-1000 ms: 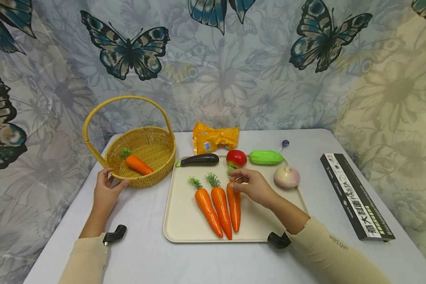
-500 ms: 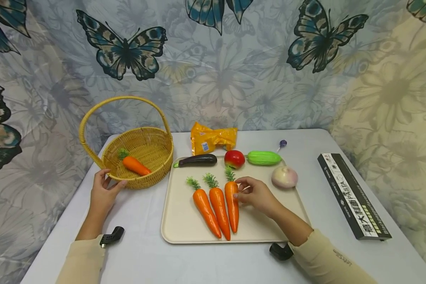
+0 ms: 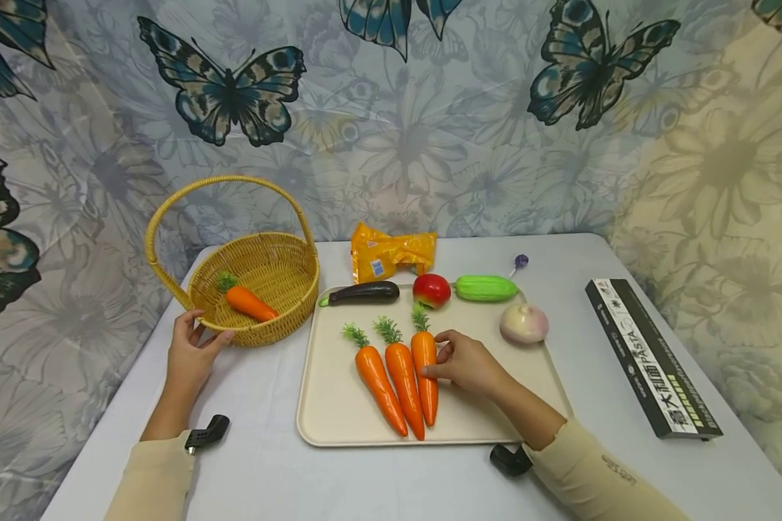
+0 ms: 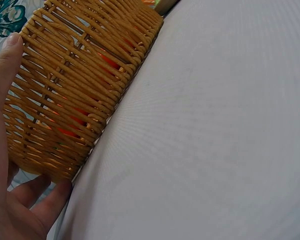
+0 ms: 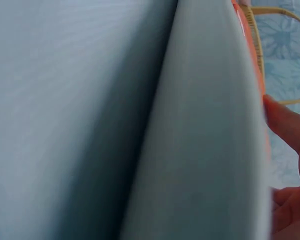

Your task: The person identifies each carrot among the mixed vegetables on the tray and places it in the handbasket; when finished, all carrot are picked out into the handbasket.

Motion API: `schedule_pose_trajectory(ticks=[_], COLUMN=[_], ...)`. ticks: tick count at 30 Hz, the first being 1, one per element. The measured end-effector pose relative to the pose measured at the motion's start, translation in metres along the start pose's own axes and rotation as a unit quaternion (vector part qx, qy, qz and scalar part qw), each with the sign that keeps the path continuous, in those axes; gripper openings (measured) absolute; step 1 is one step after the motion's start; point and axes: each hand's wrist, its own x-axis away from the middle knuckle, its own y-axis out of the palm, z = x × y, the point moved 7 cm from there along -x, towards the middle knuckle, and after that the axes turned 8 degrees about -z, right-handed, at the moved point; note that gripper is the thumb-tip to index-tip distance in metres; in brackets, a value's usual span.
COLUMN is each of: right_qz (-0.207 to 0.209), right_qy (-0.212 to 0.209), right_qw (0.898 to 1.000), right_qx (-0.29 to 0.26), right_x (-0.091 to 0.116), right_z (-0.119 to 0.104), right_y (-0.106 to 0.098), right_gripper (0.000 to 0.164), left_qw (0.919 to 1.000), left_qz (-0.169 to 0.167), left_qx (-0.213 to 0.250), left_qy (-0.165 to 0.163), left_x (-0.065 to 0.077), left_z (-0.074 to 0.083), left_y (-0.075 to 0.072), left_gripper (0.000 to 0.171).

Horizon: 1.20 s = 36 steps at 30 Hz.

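Observation:
My left hand [image 3: 193, 351] holds the near rim of a yellow wicker basket [image 3: 270, 334], its thumb and fingers spread along the weave in the left wrist view. Inside the basket lies an orange carrot [image 3: 250, 302] with a green top. Three more carrots lie side by side on a cream tray [image 3: 339, 412]: the left carrot [image 3: 379, 383], the middle carrot [image 3: 402, 376] and the right carrot [image 3: 422, 351]. My right hand [image 3: 472, 365] pinches the right carrot, thumb [image 5: 282, 117] across its body and curled fingers along its right side.
Along the tray's back are an eggplant [image 3: 368, 292], a red round vegetable [image 3: 431, 289] and a green gourd [image 3: 486, 288]. A pinkish-white bulb [image 3: 524, 323] sits at the right. Behind lie an orange packet [image 3: 394, 255] and a lollipop [image 3: 520, 261]. A black box [image 3: 652, 358] lies far right.
My right hand has slid down from the right carrot's top to its body, the thumb now across it. The right carrot has shifted slightly left. My left hand stays on the basket.

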Motion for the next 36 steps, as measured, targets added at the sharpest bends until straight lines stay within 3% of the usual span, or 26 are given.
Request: schedule_pose_trajectory(ticks=[8,14,25,36], right_qz=[-0.026,-0.02,-0.036,-0.051], right_qy=[0.003,-0.002,-0.019,-0.059], right_qw=[0.996,0.989,0.982,0.977], right_qx=[-0.088,-0.149,-0.184,-0.2], right_x=[-0.004,-0.001,-0.004,-0.026], right_z=[0.0,-0.002,-0.01,-0.045], right_y=[0.003,-0.004,-0.009,-0.012], right_gripper=[0.075,0.072,0.064,0.054], left_qw=[1.0,0.9998,0.9999,0.9999], left_qz=[0.006,0.011,0.004,0.004], left_qx=[0.0,0.011,0.008,0.015], left_qy=[0.001,0.009,0.006,0.007], left_x=[-0.001,-0.003,-0.002,-0.004], left_z=[0.001,0.003,-0.003,-0.003], left_y=[-0.003,-0.004,0.001,0.0], left_gripper=[0.071,0.073,0.076,0.077])
